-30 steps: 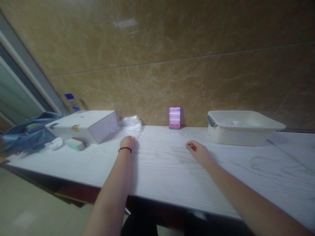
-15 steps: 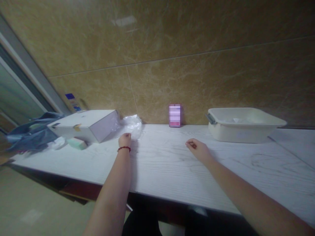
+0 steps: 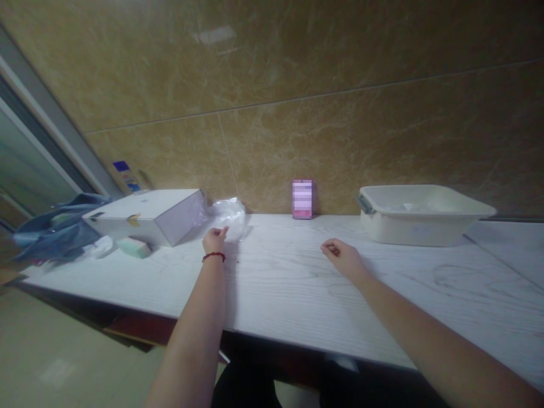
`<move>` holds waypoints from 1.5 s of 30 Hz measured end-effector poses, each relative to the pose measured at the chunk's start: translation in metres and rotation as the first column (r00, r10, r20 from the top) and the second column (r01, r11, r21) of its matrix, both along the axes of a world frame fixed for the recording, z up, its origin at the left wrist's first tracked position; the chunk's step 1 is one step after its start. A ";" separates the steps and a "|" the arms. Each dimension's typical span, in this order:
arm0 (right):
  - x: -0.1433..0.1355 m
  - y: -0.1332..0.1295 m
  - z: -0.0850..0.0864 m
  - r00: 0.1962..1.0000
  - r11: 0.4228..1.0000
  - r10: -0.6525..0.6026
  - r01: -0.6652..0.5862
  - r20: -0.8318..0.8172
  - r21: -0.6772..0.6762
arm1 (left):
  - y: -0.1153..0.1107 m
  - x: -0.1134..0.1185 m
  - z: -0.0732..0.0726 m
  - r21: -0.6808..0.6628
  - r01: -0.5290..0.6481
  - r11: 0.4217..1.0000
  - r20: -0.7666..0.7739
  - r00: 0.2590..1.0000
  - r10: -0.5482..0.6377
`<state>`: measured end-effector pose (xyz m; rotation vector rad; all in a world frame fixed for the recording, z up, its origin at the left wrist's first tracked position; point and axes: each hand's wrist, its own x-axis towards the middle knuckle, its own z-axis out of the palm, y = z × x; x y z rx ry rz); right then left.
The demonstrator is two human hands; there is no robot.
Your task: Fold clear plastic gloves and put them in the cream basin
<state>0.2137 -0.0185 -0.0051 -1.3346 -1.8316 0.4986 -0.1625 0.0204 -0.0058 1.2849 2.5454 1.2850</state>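
Observation:
My left hand (image 3: 215,241), with a dark red bracelet at the wrist, is over the left part of the white wood-grain table (image 3: 280,283). Its fingers are curled in and the thumb sticks out a little; I see nothing in it. Just beyond it lies a crumpled clear plastic bag (image 3: 232,214); whether they touch I cannot tell. My right hand (image 3: 342,258) rests near the middle right, fingers loosely curled and tips together, no object showing. Between and beyond the hands, a phone (image 3: 302,199) with a blurred-out screen leans upright on the wall.
A cream plastic basin (image 3: 408,229) with a grey handle stands at the back right. On the left are a white box (image 3: 144,209), a pale green and white block (image 3: 134,247), white crumpled material (image 3: 101,247) and a heap of blue cloth (image 3: 63,238). A brown marbled wall (image 3: 297,130) closes the back.
My left hand has loosened slightly from a tighter fist, the thumb now standing out. My right hand stays where it was, and the things on the table have not moved.

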 end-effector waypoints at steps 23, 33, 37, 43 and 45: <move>-0.010 -0.007 0.002 0.996 0.994 0.079 -0.076 -0.030 0.081 | -0.003 0.068 0.023 0.659 0.112 0.743 0.520 0.646 -0.559; -0.022 -0.024 0.008 0.979 0.935 0.188 -0.204 0.082 0.290 | -0.041 0.155 0.021 0.619 0.662 0.422 0.472 0.116 -0.874; -0.020 -0.023 0.009 0.981 0.919 0.187 -0.196 0.060 0.342 | -0.047 0.160 0.021 0.632 0.698 0.337 0.505 -0.041 -0.862; -0.018 -0.017 0.003 0.985 0.929 0.171 -0.165 0.014 0.331 | -0.047 0.158 0.020 0.632 0.667 0.394 0.618 -0.127 -0.776; -0.019 -0.017 0.000 0.983 0.937 0.186 -0.177 0.000 0.300 | -0.048 0.159 0.020 0.619 0.658 0.428 0.647 -0.119 -0.753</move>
